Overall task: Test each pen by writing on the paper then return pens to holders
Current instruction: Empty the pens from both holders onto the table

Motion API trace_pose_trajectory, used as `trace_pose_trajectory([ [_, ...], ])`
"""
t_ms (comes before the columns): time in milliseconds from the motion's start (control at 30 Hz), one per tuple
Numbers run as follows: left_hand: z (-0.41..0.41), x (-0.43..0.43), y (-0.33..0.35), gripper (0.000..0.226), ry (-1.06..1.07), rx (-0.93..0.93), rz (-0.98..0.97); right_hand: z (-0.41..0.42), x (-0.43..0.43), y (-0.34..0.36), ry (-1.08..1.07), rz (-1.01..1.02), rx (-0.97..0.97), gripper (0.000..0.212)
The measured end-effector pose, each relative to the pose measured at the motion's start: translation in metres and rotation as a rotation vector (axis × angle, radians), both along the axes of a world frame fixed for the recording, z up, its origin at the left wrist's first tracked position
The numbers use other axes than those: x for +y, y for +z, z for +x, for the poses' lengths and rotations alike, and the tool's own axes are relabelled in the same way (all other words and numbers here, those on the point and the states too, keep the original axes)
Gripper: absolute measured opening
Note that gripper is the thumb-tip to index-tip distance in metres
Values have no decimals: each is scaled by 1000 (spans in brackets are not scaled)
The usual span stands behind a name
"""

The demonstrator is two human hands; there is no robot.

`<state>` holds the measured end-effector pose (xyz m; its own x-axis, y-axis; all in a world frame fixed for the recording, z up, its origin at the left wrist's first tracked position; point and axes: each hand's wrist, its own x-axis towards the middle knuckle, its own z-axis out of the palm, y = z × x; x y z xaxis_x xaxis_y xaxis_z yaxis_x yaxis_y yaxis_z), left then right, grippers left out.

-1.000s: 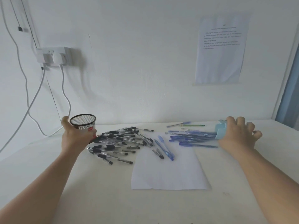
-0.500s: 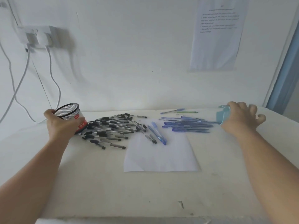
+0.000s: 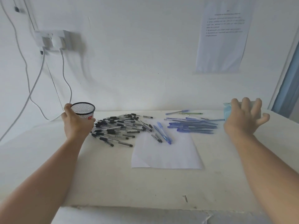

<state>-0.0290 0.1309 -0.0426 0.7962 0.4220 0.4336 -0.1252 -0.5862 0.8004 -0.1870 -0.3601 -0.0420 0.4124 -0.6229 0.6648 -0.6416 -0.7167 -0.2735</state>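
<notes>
My left hand (image 3: 76,122) grips a black mesh pen holder (image 3: 84,109), nearly upright at the left of the table. Beside it lies a heap of several black-capped pens (image 3: 119,126). My right hand (image 3: 244,118) holds a light blue holder (image 3: 227,110) at the right, mostly hidden behind the fingers. A pile of several blue pens (image 3: 192,126) lies just left of it. A white sheet of paper (image 3: 166,154) lies in the middle, with a blue pen (image 3: 164,135) and two short black pens (image 3: 156,137) on its top edge.
The white table (image 3: 145,188) ends in a rough front edge near me. White cables (image 3: 37,75) hang from a wall socket (image 3: 51,39) at the back left. A printed sheet (image 3: 223,36) is stuck on the wall at the right.
Both holders have been tipped back from lying toward the pens to more upright. My right hand has lifted the blue holder away from the blue pile. The camera view shifted.
</notes>
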Motion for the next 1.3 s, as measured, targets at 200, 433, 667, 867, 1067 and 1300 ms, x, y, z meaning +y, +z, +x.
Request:
trace_pose_trajectory([
  [200,-7,-7,4,90,-6,-43,-28,1,8,2,87,-89,-102,82],
  [433,-32,-27,30,93,-170,-171,38,-5,6,8,-3,-95,189,74],
  [667,-72,-44,26,93,-396,-223,187,-29,5,14,-140,-497,578,53],
  [867,-93,-40,19,96,-431,-113,136,-50,39,32,48,-128,275,66],
  [1067,-109,-7,11,95,-360,-24,98,-59,70,11,312,671,-117,72],
  [1300,-107,21,-3,94,-233,26,79,-76,63,5,357,871,-346,81],
])
